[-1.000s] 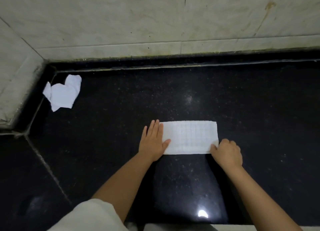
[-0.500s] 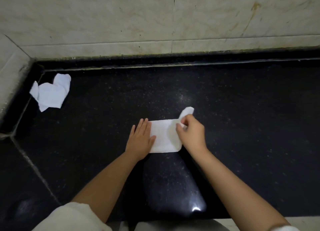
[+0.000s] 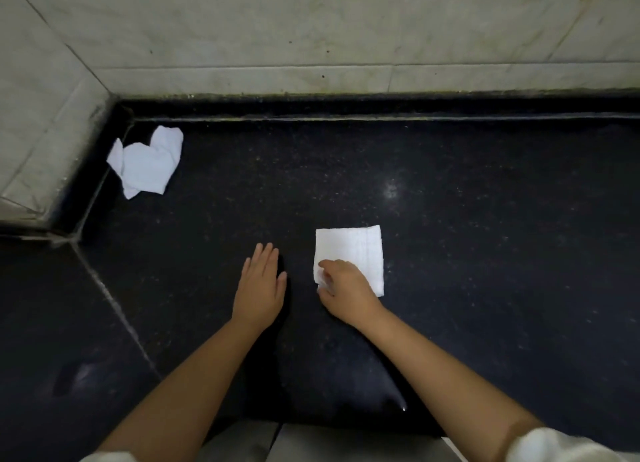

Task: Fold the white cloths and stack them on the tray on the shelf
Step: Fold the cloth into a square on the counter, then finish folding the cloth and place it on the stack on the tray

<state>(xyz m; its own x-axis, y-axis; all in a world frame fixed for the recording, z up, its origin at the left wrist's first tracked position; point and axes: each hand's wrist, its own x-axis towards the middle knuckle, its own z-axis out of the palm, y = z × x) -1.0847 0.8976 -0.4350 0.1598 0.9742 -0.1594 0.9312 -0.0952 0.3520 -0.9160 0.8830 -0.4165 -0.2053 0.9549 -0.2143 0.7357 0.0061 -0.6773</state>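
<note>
The folded cloth [image 3: 349, 250], white & approx. square, lay flat on the black speckled bench [image 3: 485, 236], a little right of centre and near the front edge. The right hand [image 3: 343, 288] was on its near-left corner: fingers curled down, the thumb and fingertips [image 3: 323, 265] pinching the corner edge of the cloth, so the hand was closed on it, not spread. The back of this hand covered the lower-left part of the cloth; the rest of the cloth, incl. the far edge and the right edge, was free and lay flat. The left hand [image 3: 261, 285] was just beside, to the left of the cloth, w/ a dark strip of bench between them, so it did not touch the cloth. It was released, palm down, fingers straight and held together, thumb out toward the right; it held nothing, and I cannot tell if the palm really pressed on the bench or only was very close above it. A second white cloth [image 3: 147, 165], crumpled and not folded, lay well apart at the far left corner of the bench, near the dark raised border under the tiled wall [image 3: 311, 28]. Both forearms were bare, w/ white sleeves [image 3: 554, 444] at the bottom of the view. A small bright reflection showed on the bench near the front.
</note>
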